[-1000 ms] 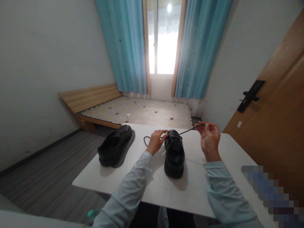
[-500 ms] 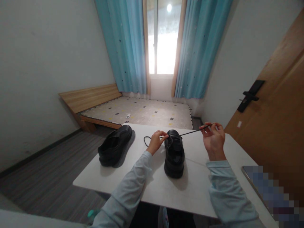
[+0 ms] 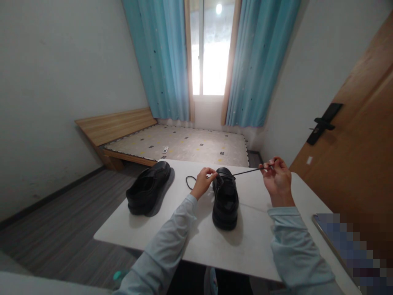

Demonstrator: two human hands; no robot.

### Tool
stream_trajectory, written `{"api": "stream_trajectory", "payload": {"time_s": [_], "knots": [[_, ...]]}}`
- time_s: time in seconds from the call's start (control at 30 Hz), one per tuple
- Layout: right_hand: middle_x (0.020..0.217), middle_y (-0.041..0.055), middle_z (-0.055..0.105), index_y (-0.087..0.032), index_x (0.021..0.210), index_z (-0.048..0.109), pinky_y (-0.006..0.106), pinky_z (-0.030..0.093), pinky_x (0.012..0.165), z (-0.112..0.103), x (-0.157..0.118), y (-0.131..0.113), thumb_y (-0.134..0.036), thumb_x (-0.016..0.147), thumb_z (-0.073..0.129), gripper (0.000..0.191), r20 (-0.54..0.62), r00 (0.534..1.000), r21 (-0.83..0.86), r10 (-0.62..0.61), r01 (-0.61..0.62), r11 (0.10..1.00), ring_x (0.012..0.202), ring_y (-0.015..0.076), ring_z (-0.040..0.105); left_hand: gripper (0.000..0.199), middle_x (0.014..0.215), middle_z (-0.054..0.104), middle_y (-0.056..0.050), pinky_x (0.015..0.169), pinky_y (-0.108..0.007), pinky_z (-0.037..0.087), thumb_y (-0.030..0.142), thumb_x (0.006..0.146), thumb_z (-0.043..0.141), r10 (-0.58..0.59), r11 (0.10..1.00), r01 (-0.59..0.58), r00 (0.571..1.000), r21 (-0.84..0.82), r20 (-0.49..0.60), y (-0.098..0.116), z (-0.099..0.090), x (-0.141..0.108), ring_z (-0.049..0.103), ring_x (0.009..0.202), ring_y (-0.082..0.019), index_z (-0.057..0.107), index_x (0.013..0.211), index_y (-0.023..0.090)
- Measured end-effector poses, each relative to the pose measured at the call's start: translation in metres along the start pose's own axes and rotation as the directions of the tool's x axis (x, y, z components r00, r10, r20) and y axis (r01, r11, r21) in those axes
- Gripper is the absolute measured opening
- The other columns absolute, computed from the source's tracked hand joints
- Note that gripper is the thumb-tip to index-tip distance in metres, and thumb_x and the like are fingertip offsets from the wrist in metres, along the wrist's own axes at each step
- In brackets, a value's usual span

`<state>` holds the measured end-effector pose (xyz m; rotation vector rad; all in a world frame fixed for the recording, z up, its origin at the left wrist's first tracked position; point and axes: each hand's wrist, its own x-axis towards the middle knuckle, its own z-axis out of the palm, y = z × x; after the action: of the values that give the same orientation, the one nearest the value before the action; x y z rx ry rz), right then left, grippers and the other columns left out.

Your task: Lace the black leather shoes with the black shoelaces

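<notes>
A black shoe (image 3: pixel 225 209) stands on the white table (image 3: pixel 199 241), its heel toward me. From its front part a black lace (image 3: pixel 247 171) runs taut to the right, pinched in the fingers of my right hand (image 3: pixel 278 180). My left hand (image 3: pixel 203 182) is at the shoe's left side, thumb and forefinger closed at its upper edge; what they grip is too small to make out. A loop of lace lies on the table just left of that hand. Farther left rests a second black shoe (image 3: pixel 147 190), touched by neither hand.
A flat device (image 3: pixel 337 246), partly pixelated, lies at the table's right edge. Beyond the table is a low bed (image 3: pixel 184 141) with a small white object (image 3: pixel 165 150) on it. A wooden door (image 3: pixel 353 155) stands at the right.
My right hand has shifted very slightly to the right, with the lace still pinched and taut. The left hand and both shoes look nearly the same.
</notes>
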<state>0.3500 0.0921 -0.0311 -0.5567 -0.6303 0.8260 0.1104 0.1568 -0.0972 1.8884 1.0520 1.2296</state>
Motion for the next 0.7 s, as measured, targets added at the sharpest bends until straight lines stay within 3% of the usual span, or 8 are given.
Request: {"api": "stream_trajectory", "payload": {"time_s": [0.43,0.7], "knots": [[0.05,-0.0123,0.046,-0.023,0.073,0.061,0.028,0.051,0.066,-0.014,0.01,-0.009,-0.016,0.073,0.067,0.009,0.03,0.998,0.221,0.06,-0.065,0.973,0.046,0.0049,0.045,0.009,0.086,0.06,-0.003,0.077,-0.029,0.049,0.026,0.077,0.062,0.015,0.989,-0.012,1.0,0.144,-0.018,-0.001,0.0,-0.001,0.058,0.085,-0.016,0.064,0.076,0.017],[0.046,-0.0121,0.039,-0.021,0.074,0.06,0.027,0.05,0.067,-0.024,0.014,-0.012,-0.011,0.082,0.055,0.014,0.076,0.994,0.382,0.075,-0.099,0.919,0.045,0.0048,0.042,0.015,0.092,0.061,-0.003,0.082,-0.031,0.048,0.03,0.082,0.058,0.054,0.99,-0.056,0.998,0.126,0.024,0.002,-0.003,-0.003,0.058,0.089,-0.016,0.067,0.088,0.02]]}}
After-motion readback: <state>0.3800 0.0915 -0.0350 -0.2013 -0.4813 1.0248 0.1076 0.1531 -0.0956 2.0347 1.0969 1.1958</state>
